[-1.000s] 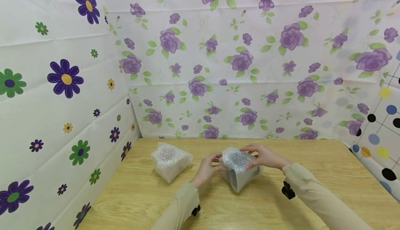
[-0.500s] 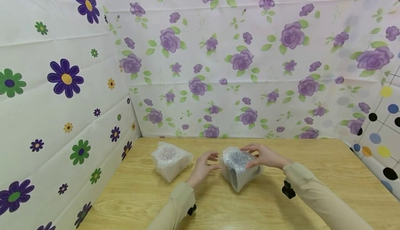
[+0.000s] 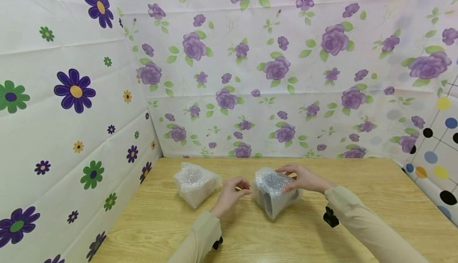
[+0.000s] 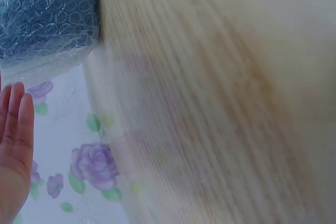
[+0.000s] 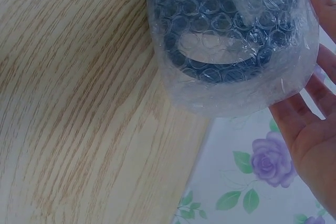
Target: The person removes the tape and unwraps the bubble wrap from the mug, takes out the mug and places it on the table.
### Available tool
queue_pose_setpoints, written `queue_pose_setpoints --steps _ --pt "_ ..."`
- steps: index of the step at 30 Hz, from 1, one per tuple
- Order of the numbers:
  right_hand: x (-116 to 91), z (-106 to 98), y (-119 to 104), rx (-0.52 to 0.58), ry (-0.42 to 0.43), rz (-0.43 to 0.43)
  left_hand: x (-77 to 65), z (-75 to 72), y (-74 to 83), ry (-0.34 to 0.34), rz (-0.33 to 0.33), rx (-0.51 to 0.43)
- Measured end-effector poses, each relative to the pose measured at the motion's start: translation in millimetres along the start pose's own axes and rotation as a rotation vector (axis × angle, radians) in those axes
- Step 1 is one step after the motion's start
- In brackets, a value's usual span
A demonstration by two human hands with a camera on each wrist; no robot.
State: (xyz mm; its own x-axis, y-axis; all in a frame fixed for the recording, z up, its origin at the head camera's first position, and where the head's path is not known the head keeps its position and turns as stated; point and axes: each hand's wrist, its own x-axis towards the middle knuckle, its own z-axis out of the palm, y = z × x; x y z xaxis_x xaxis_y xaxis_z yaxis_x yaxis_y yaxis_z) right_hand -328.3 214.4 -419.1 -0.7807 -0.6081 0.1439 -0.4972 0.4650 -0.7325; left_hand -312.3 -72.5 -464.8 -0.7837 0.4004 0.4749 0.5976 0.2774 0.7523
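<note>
A bubble-wrapped package [image 3: 272, 191] sits on the wooden table in front of me, right of the other wrapped one. Dark blue shows through its wrap, and in the right wrist view a handle-like dark loop with a pale opening appears inside the package [image 5: 215, 45]. My right hand [image 3: 304, 178] grips its right side, fingers behind and thumb in front. Just left of it, my left hand [image 3: 231, 193] is held apart from the package with loosely bent fingers. In the left wrist view, extended fingers [image 4: 16, 124] show near the wrap.
A second bubble-wrapped package [image 3: 196, 185], pale inside, lies on the table [image 3: 154, 223] left of my left hand. A flowered sheet [image 3: 229, 76] stands along the table's back edge, with patterned sheets at both sides.
My left hand has let go of the dark package and drawn back a little to the left, its fingers coming closer together. The right hand keeps its hold.
</note>
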Motion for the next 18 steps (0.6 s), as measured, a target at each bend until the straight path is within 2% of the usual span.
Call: queue_pose_setpoints --steps 5,8,18 --pt "0.5 0.9 0.8 -0.012 0.003 0.005 -4.6 -3.8 25.8 -0.048 0.026 -0.059" --pt "1.0 1.7 2.2 -0.022 0.004 0.009 -6.6 -4.1 34.7 -0.069 0.011 -0.074" --pt "0.2 1.2 -3.0 -0.017 0.005 0.006 -4.6 2.9 30.6 -0.081 -0.016 -0.152"
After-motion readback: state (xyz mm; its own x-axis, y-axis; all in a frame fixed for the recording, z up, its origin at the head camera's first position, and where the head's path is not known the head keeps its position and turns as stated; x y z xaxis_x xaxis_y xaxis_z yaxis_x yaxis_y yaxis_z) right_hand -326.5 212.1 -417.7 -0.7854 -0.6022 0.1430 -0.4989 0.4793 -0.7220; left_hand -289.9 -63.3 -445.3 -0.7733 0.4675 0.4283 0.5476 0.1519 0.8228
